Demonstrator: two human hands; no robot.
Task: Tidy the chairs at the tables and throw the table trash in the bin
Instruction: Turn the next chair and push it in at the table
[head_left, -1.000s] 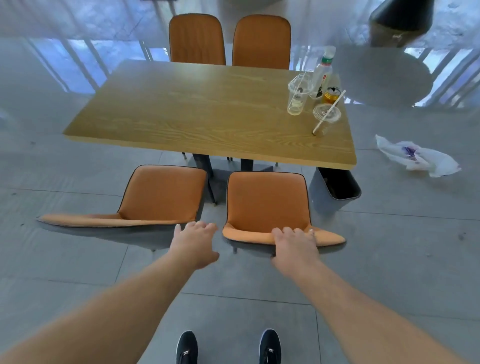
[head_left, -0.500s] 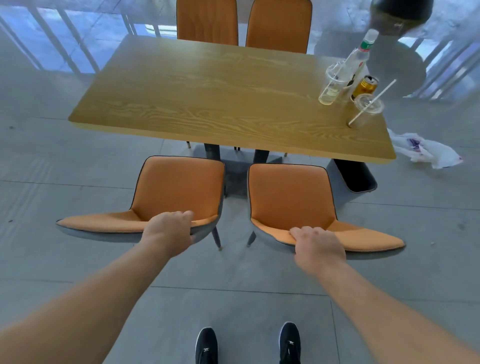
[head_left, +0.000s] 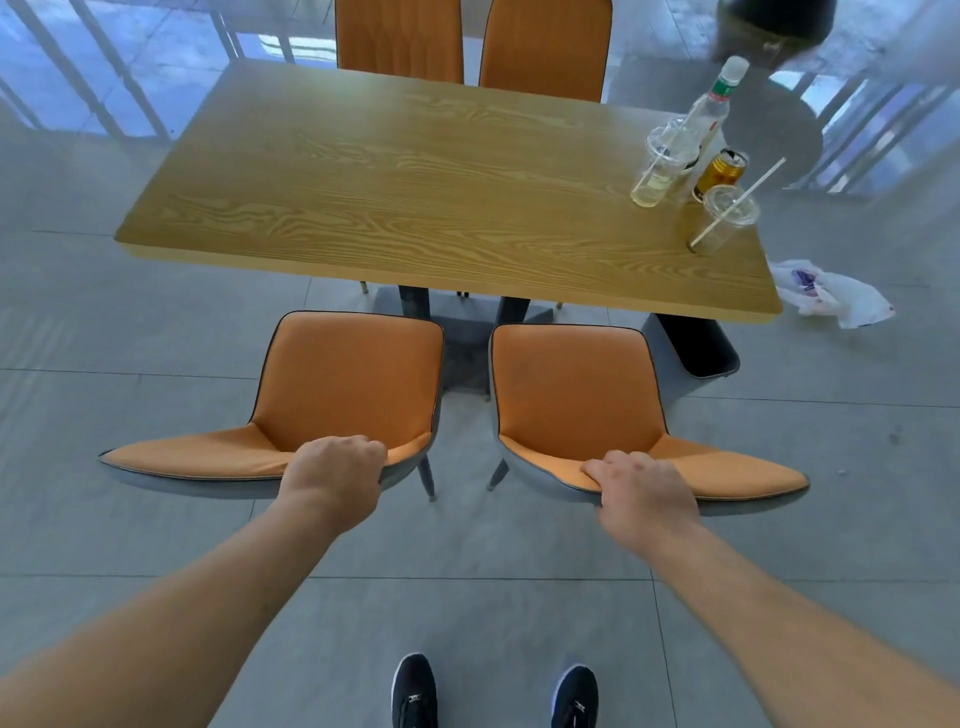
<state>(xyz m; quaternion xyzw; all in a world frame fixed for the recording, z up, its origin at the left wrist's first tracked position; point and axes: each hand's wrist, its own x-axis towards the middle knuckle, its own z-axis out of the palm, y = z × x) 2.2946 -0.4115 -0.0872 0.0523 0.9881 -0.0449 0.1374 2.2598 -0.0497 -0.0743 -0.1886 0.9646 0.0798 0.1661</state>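
A café: wooden table, orange chairs, used drink cups.

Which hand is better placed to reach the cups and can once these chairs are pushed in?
Likely the right hand: the cups, can and bottle stand at the table's right end, beyond the right chair.

Grey tiled floor lay underfoot, a dark round table stood at upper right, white slanted railings ran along the back, cool bluish daylight came through them
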